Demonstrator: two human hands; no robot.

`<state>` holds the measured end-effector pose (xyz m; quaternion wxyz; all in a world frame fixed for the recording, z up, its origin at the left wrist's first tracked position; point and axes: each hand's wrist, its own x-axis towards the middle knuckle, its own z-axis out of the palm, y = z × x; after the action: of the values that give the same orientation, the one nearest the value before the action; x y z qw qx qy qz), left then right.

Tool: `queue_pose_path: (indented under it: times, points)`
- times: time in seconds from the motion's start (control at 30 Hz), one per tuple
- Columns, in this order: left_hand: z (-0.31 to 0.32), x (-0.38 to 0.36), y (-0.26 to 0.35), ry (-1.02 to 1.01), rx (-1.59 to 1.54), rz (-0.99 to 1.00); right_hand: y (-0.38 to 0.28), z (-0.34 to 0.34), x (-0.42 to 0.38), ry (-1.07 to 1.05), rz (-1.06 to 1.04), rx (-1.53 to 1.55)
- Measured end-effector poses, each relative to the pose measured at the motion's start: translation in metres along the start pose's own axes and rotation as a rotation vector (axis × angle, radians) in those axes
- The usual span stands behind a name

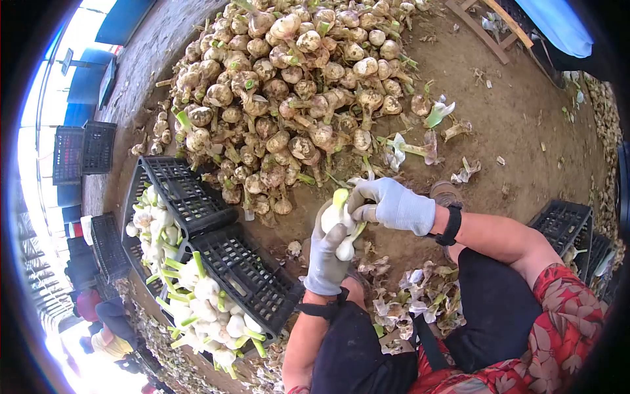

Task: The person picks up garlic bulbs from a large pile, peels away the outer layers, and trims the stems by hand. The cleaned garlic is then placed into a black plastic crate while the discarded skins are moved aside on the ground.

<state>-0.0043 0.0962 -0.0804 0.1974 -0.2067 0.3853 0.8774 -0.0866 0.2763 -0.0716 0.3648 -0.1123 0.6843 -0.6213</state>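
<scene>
Both hands wear light grey gloves with soiled fingertips. My left hand (326, 253) is closed around a white peeled garlic bulb (333, 217) with a short green stem, and a second small white bulb (346, 249) hangs below it by its own stem. My right hand (387, 205) has its fingers pinched against the right side of the garlic, by the stem. Above the hands lies a big heap of unpeeled, soil-stained garlic (289, 98). Loose peels (420, 295) lie on the ground between my legs.
Black crates (246, 276) at the left hold peeled white garlic (213, 315) with green stems. More crates (98, 148) stand farther left, another (564, 226) at the right. A wooden frame (482, 29) is at the top right. People (108, 341) sit at the lower left.
</scene>
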Motion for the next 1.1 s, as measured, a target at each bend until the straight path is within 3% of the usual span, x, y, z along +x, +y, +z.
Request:
queue_pose_path:
  times: [0.07, 0.17, 0.2, 0.3, 0.37, 0.43, 0.53, 0.63, 0.8, 0.97, 1.03, 1.1]
  points:
    - [-0.003, -0.003, 0.003, -0.021, -0.112, -0.023, -0.003, -0.002, 0.000, 0.044, -0.036, -0.089]
    - [-0.002, -0.007, 0.010, -0.139, -0.365, -0.076, 0.014, -0.018, 0.010, 0.378, -0.176, -0.452]
    - [-0.003, -0.007, 0.010, -0.100, -0.356, -0.062, 0.011, -0.026, 0.012, 0.306, -0.008, -0.367]
    - [-0.012, -0.005, 0.006, -0.188, -0.304, -0.081, -0.001, -0.025, 0.006, 0.036, 0.181, 0.186]
    - [-0.007, -0.005, 0.003, -0.079, -0.272, -0.040, -0.001, -0.015, 0.000, -0.145, 0.087, 0.352]
    - [-0.005, -0.006, 0.002, -0.011, -0.230, -0.030, -0.004, -0.004, 0.002, -0.154, -0.018, 0.147]
    - [-0.011, -0.012, 0.004, -0.003, -0.081, -0.096, 0.004, 0.003, 0.002, -0.014, -0.099, 0.125]
    - [-0.006, -0.007, 0.003, 0.007, -0.054, -0.034, 0.000, 0.006, -0.005, 0.075, 0.005, 0.114]
    - [0.007, -0.007, 0.007, 0.056, 0.088, 0.037, 0.005, 0.012, -0.008, 0.159, -0.063, -0.021]
    - [0.000, -0.018, 0.019, -0.049, -0.163, 0.063, -0.020, 0.011, -0.014, 0.282, -0.323, -0.359]
    - [0.006, -0.031, 0.041, -0.200, -0.316, 0.099, -0.030, 0.005, -0.015, 0.277, -0.168, -0.176]
    - [0.028, -0.046, 0.062, -0.184, -0.247, 0.226, -0.046, -0.005, -0.020, 0.302, -0.420, -0.575]
